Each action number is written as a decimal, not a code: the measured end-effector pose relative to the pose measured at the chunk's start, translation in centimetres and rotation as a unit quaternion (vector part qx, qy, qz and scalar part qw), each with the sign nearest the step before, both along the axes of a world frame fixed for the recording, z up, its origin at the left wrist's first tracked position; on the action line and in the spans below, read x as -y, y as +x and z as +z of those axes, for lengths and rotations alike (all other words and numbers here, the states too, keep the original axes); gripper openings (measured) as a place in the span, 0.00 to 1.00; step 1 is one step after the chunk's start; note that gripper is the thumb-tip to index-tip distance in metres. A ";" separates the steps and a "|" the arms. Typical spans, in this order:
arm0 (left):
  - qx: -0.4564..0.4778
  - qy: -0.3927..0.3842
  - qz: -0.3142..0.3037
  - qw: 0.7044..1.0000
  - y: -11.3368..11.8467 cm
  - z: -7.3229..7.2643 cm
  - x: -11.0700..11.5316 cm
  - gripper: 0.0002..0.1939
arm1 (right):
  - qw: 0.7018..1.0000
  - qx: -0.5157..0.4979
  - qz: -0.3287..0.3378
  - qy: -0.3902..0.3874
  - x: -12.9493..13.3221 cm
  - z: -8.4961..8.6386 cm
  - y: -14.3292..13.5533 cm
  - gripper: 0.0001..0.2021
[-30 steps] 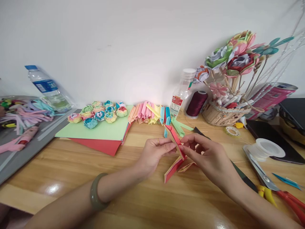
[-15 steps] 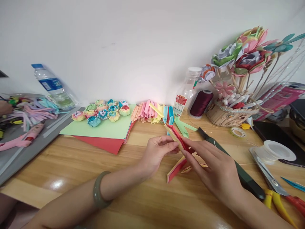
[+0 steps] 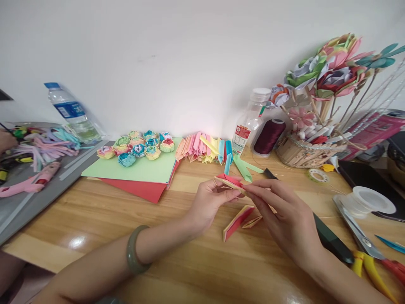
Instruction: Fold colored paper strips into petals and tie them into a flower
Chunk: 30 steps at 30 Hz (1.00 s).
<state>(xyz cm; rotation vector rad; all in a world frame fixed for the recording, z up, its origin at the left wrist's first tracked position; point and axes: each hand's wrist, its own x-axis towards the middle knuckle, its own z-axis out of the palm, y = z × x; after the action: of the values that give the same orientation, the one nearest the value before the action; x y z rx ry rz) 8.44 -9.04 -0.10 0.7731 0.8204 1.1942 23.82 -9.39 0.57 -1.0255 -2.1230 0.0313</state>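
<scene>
A folded strip of red and yellow paper (image 3: 230,180) is pinched between my two hands above the wooden table. My left hand (image 3: 210,202) grips its left part, thumb on top, fingers beneath. At the right end, the thumb and fingertips of my right hand (image 3: 284,215) close on the same paper and hide part of it. Just below, more folded red and yellow paper pieces (image 3: 237,221) rest on the table, partly behind my right hand. Beyond the hands stands a row of folded pink, yellow and blue paper pieces (image 3: 202,147), with a green folded strip (image 3: 243,168) beside it.
Paper flowers (image 3: 138,150) sit on green sheets (image 3: 126,172) at the left. On the right are a knife-like dark green tool (image 3: 330,240), scissors (image 3: 360,236), a white spool (image 3: 368,200) and a flower basket (image 3: 310,152). A glass bottle (image 3: 248,122) stands near purple thread (image 3: 269,137).
The held paper has turned from a steep slant to nearly level, its far end dropping toward my left hand. Both hands still hold it.
</scene>
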 end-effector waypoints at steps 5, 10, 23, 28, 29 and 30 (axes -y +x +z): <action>0.021 0.004 -0.017 1.000 -0.1 -0.1 0.0 0.14 | 1.000 -0.009 -0.003 -0.016 -0.2 0.1 -0.2 0.08; 0.023 -0.002 -0.028 0.999 -0.1 0.0 0.2 0.10 | 0.996 -0.013 0.020 -0.087 -0.1 0.6 -0.1 0.07; 0.005 -0.024 0.007 1.000 -0.3 0.6 0.2 0.08 | 0.994 -0.047 0.020 -0.095 -0.2 0.6 0.1 0.05; -0.055 0.021 0.013 0.998 -0.5 0.7 0.0 0.08 | 0.998 -0.010 0.047 -0.051 -0.4 0.8 0.5 0.11; -0.063 0.027 0.012 0.998 -0.5 0.7 -0.1 0.08 | 0.998 -0.001 0.052 -0.045 -0.4 0.9 0.5 0.12; -0.068 0.030 0.012 0.997 -0.6 0.7 -0.1 0.09 | 0.997 0.008 0.057 -0.043 -0.4 0.9 0.6 0.12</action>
<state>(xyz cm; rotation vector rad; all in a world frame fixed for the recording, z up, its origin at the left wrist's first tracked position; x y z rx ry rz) 7.87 -8.95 0.56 0.9032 0.9108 1.2028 24.40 -8.94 1.48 -0.9553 -2.2089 0.1723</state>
